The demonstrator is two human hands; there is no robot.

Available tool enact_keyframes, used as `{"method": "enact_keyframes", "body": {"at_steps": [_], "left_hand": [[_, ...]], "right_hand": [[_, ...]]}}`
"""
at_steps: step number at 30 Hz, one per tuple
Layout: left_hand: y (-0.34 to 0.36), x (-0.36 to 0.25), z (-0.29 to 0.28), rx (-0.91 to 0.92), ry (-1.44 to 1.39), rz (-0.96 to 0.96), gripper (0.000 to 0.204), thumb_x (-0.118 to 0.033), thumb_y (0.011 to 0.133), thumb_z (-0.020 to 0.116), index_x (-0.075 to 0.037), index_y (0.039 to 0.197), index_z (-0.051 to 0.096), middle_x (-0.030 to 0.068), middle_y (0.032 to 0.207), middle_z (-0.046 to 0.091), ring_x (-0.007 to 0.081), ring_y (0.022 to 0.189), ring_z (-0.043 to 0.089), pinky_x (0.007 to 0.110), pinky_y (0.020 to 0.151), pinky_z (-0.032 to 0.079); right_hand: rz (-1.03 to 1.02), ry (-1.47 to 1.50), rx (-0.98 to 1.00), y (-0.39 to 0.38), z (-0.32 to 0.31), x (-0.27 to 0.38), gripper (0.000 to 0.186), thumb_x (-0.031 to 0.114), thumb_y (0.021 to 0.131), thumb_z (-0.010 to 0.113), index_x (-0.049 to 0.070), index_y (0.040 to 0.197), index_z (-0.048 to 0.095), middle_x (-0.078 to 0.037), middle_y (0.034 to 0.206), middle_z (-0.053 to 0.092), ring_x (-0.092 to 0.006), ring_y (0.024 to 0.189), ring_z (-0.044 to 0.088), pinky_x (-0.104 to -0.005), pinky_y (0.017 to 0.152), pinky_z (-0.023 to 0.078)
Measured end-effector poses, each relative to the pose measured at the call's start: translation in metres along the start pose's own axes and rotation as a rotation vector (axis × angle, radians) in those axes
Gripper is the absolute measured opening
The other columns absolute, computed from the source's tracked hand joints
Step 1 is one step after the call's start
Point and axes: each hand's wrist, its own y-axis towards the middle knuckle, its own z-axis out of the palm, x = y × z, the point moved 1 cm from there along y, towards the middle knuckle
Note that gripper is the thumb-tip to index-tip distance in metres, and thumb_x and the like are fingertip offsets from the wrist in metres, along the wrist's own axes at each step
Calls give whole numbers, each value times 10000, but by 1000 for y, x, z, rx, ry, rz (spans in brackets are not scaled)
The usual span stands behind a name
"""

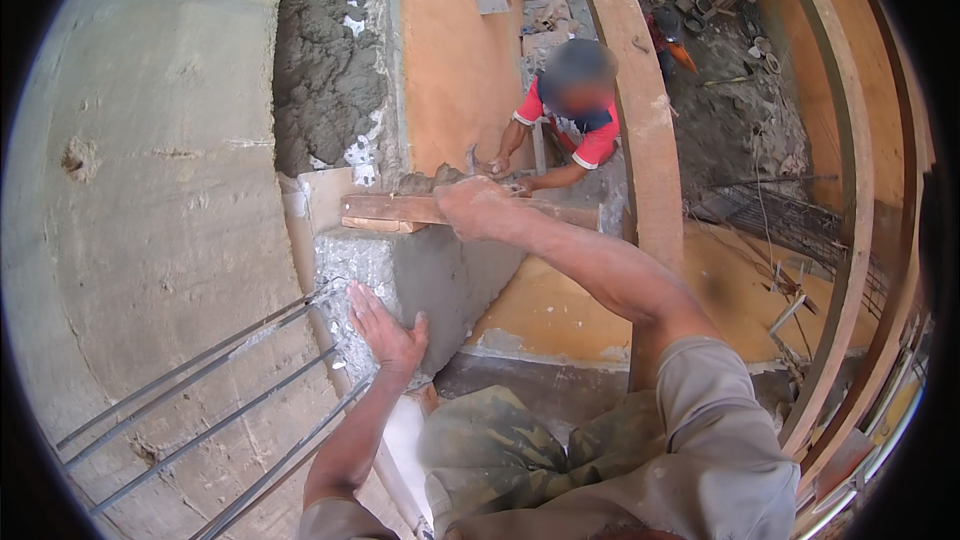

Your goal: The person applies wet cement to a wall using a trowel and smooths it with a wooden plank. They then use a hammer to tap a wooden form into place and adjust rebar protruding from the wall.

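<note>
My left hand [383,332] lies flat, fingers spread, against the near face of a grey wet-cement block [430,275]. My right hand [470,208], smeared with cement, rests on top of that block, closed over the wooden plank [385,208] that lies across it. Whether a tool sits under the fingers is hidden. Beyond the block a person in a red and blue shirt [575,125] crouches below, both hands at the far end of the plank, one holding a hammer [472,158].
A large curved concrete wall [150,190] fills the left. Several steel reinforcing bars [200,390] stick out from the block toward the lower left. Fresh mortar [325,60] fills a gap above. Curved timber beams [640,100] and wire mesh [780,215] stand at right.
</note>
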Motion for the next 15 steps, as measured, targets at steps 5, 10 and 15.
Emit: {"method": "enact_keyframes", "body": {"at_steps": [5,10,15], "left_hand": [[3,2,1,-7,30,22,1088,-337,727,722,131,1496,111,341,1561,151,468,1475,117,558,1185,104],[5,3,2,-39,33,66,1082,-339,731,723,138,1491,119,351,1556,150,483,1465,137,578,1173,130],[5,4,2,-23,-4,74,1085,-349,756,740,137,1494,110,366,1549,143,506,1454,131,602,1159,125]], "right_hand": [[-62,21,-91,1,4,-5,273,57,714,701,-32,964,637,-226,903,706,-368,898,701,-451,792,548],[-18,59,-60,7,6,-7,253,51,707,716,-11,949,676,-195,923,720,-344,912,705,-432,794,554],[0,68,-104,4,12,-6,235,35,726,702,-12,954,675,-172,954,715,-348,911,703,-426,793,556]]}}
